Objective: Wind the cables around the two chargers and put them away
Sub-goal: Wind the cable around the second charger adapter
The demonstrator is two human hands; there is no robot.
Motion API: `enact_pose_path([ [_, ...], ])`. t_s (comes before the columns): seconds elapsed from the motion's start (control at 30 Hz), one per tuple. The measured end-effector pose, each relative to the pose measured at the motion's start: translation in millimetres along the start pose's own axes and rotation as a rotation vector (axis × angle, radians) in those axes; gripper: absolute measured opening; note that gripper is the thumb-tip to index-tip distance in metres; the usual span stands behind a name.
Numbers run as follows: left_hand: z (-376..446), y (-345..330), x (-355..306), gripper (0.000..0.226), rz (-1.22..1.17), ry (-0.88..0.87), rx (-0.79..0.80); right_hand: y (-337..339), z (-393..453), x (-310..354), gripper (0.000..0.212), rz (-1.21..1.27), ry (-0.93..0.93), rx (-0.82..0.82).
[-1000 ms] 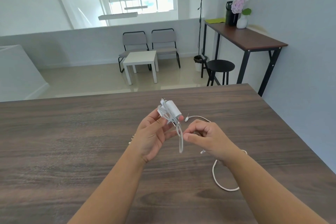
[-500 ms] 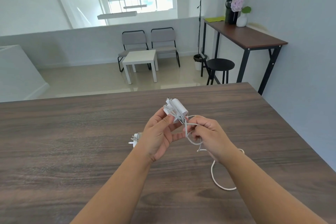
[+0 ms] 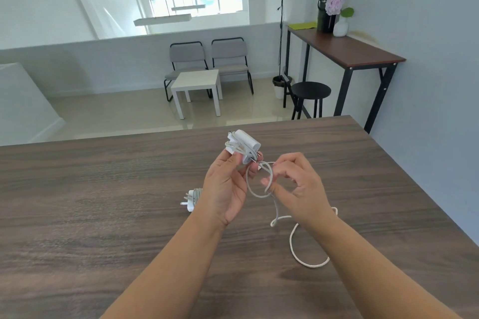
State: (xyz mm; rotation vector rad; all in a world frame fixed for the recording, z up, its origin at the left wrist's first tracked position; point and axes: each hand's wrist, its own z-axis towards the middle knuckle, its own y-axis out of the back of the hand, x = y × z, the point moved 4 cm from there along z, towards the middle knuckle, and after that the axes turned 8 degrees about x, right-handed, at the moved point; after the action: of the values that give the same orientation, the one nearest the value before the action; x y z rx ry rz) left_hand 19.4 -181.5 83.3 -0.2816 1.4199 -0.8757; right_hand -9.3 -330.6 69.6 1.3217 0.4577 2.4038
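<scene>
My left hand (image 3: pixel 226 184) holds a white charger (image 3: pixel 243 144) up above the dark wooden table (image 3: pixel 103 215), with a few turns of cable wound on it. My right hand (image 3: pixel 295 184) pinches the white cable (image 3: pixel 259 181), which forms a loop between the two hands. The rest of that cable (image 3: pixel 298 248) trails down and lies in a curve on the table under my right forearm. A second white charger (image 3: pixel 193 197) with its cable wound around it lies on the table just left of my left wrist, pins pointing left.
The table's far edge runs just beyond the hands and its right edge slants down to the right. Beyond are a black stool (image 3: pixel 309 90), a tall side table (image 3: pixel 344 46) with a vase, a small white table (image 3: pixel 197 83) and two chairs.
The right hand has carried the cable round into a loop beside the held charger. The left hand has shifted slightly right, uncovering the second charger on the table.
</scene>
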Motion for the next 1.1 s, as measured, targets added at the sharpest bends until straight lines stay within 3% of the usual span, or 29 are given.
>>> enact_pose_path([
  [0.17, 1.9, 5.1, -6.7, 0.031, 0.007, 0.0, -0.026, -14.5, -2.4, 6.0, 0.032, 0.351, -0.249, 0.359],
  [0.27, 1.7, 7.7, -7.6, 0.033, -0.003, 0.057, -0.006, -12.5, -0.1, 6.4, 0.019, 0.7, -0.405, 0.335],
  [0.37, -0.2, 12.4, -6.4, 0.031, 0.01, 0.123, 0.077, -3.1, 4.4, 0.6, 0.02, 1.081, -0.502, 0.256],
  [0.57, 2.4, 23.0, -18.0, 0.065, 0.002, 0.108, 0.179, 26.5, 13.5, -4.1, 0.021, 1.364, -0.439, 0.184],
  [0.67, 5.1, 36.1, -28.6, 0.064, -0.006, 0.069, 0.129, 49.1, 13.9, -15.9, 0.027, 1.091, -0.488, 0.238],
  [0.73, 5.4, 46.3, -35.2, 0.051, 0.002, 0.055, 0.089, 61.1, 11.7, -23.2, 0.028, 0.804, -0.529, 0.348],
  [0.83, 6.7, 60.0, -44.1, 0.036, 0.031, 0.023, 0.05, 81.7, 7.3, -40.6, 0.017, 0.071, -0.587, 0.461],
  [0.9, 7.1, 61.9, -42.6, 0.045, 0.06, 0.031, 0.054, 96.2, 7.4, -51.2, 0.007, -0.355, -0.602, 0.313],
  [0.93, 6.6, 62.2, -39.8, 0.045, 0.066, 0.047, 0.037, 102.9, 5.7, -57.8, 0.004, -0.351, -0.633, 0.159],
  [0.97, 5.9, 63.7, -36.5, 0.039, 0.075, 0.058, 0.012, 107.5, 2.3, -66.2, 0.006, -0.113, -0.701, -0.028],
  [1.03, 4.3, 66.7, -31.4, 0.03, 0.101, 0.062, -0.025, 104.5, -5.7, -85.2, 0.008, 0.625, -0.854, -0.313],
  [1.1, 2.9, 72.3, -30.3, 0.03, 0.113, 0.06, -0.04, 99.4, -13.6, -96.3, 0.009, 1.036, -0.909, -0.411],
])
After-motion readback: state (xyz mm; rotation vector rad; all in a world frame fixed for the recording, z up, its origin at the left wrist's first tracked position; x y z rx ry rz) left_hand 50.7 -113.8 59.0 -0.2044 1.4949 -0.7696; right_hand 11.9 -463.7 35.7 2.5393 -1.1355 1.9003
